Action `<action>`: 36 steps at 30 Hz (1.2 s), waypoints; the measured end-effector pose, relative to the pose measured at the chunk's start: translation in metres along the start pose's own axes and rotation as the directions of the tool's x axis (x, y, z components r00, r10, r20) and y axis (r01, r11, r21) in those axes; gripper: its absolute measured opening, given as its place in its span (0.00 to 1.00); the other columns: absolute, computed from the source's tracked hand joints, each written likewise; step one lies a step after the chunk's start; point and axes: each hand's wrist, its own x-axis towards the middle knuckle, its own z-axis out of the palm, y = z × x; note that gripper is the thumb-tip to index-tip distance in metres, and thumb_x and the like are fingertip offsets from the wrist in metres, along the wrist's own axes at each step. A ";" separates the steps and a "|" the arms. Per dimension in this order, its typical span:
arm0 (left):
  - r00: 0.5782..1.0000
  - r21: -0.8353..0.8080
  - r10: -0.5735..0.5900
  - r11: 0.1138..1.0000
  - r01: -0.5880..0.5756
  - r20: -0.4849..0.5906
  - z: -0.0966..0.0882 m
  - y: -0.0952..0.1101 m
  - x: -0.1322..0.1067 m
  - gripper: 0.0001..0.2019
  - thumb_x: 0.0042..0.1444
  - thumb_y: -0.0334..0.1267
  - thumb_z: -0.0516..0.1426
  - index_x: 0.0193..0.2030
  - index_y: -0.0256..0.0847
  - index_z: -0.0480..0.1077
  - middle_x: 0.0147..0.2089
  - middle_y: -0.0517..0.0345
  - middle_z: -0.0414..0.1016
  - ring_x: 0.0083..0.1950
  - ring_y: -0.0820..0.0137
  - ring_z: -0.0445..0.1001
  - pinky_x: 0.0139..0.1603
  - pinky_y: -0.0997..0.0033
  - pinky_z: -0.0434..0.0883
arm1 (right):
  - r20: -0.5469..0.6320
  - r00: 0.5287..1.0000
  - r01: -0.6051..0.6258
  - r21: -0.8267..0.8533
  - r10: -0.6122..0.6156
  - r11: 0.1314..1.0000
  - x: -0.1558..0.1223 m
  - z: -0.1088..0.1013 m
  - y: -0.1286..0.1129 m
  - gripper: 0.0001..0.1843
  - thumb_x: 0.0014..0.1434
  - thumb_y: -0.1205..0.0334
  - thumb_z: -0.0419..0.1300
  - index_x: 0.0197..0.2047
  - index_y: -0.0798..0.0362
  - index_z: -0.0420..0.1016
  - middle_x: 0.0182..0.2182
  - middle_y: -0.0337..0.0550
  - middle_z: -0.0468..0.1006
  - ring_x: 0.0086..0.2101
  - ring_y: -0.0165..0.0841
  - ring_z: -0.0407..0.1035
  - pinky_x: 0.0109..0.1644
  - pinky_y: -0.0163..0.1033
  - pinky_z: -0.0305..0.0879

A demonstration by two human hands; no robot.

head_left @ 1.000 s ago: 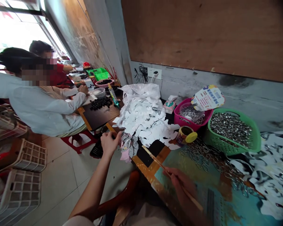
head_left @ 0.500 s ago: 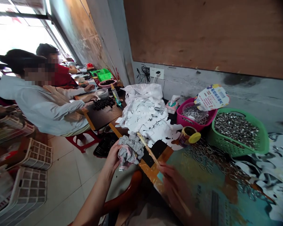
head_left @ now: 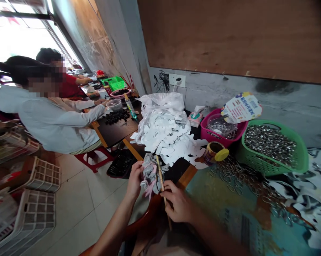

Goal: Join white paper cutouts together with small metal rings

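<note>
I have the jar (head_left: 211, 155) on the tabletop (head_left: 211, 201) as my landmark: its mouth is uncovered, a round yellow lid (head_left: 221, 155) tilts at its right side, and I can't make out the contents. Just behind the jar I see the pink basket (head_left: 231, 140), with small shiny metal pieces showing in and around a clear tub (head_left: 221, 133). To the jar's right stands the green basket (head_left: 301, 156), heaped with silvery metal pieces (head_left: 269, 144); loose metal rings (head_left: 233, 177) lie in front of it. Left of the jar, white cut pieces (head_left: 166, 129) are heaped at a plastic bag (head_left: 162, 100). Nearer me, left of the jar, my left hand (head_left: 134, 179) grips the crumpled grey-and-pink cloth (head_left: 149, 174), which sits against its fingers. My right hand (head_left: 178, 203), closer to me than the jar, pinches a wooden stick (head_left: 159, 170), its far part lying across the cloth.
</note>
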 end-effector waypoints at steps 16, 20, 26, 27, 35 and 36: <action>0.991 0.123 0.132 0.984 -0.128 -0.026 -0.009 -0.018 -0.002 0.18 0.50 0.46 0.50 0.39 0.39 0.76 0.37 0.54 0.78 0.34 0.63 0.76 0.37 0.65 0.72 | -0.220 0.942 -0.257 0.011 0.253 0.966 0.004 0.040 0.003 0.31 0.62 0.73 0.49 0.69 0.52 0.62 0.45 0.55 0.81 0.43 0.42 0.77 0.46 0.42 0.75; 0.963 0.320 0.236 0.909 -0.266 0.130 0.000 -0.004 -0.012 0.19 0.57 0.48 0.51 0.44 0.40 0.77 0.51 0.47 0.76 0.52 0.56 0.74 0.53 0.58 0.70 | -0.088 0.930 -0.368 -0.233 0.358 0.900 0.009 0.044 -0.001 0.41 0.54 0.79 0.51 0.72 0.58 0.55 0.41 0.58 0.82 0.35 0.42 0.78 0.39 0.39 0.73; 0.918 0.700 0.225 0.595 -0.395 0.327 0.043 0.005 -0.008 0.12 0.56 0.44 0.58 0.44 0.42 0.73 0.49 0.45 0.71 0.53 0.50 0.66 0.57 0.47 0.63 | 0.100 0.858 -0.428 -0.401 0.503 0.810 0.019 0.035 -0.016 0.39 0.56 0.81 0.48 0.71 0.61 0.54 0.50 0.61 0.78 0.44 0.43 0.77 0.45 0.39 0.69; 0.917 0.744 0.213 0.537 -0.397 0.336 0.048 0.004 -0.006 0.11 0.57 0.43 0.58 0.44 0.42 0.72 0.49 0.44 0.70 0.52 0.49 0.65 0.55 0.47 0.63 | 0.094 0.857 -0.439 -0.384 0.507 0.813 0.020 0.034 -0.017 0.38 0.57 0.81 0.48 0.71 0.62 0.54 0.50 0.60 0.79 0.45 0.43 0.77 0.45 0.38 0.69; 0.919 0.893 0.107 0.216 -0.394 0.380 0.057 0.003 0.003 0.10 0.60 0.41 0.55 0.47 0.43 0.66 0.51 0.45 0.66 0.50 0.52 0.64 0.45 0.56 0.65 | -0.023 0.832 -0.547 -0.204 0.554 0.812 0.016 0.037 -0.014 0.16 0.69 0.73 0.46 0.55 0.59 0.68 0.36 0.52 0.82 0.38 0.38 0.79 0.36 0.35 0.61; 0.919 0.898 0.098 0.196 -0.393 0.381 0.057 0.003 0.004 0.10 0.60 0.41 0.55 0.48 0.43 0.66 0.51 0.45 0.66 0.50 0.52 0.64 0.44 0.57 0.65 | -0.027 0.832 -0.547 -0.196 0.553 0.814 0.016 0.036 -0.013 0.15 0.69 0.73 0.46 0.54 0.59 0.68 0.36 0.52 0.82 0.38 0.38 0.78 0.35 0.34 0.60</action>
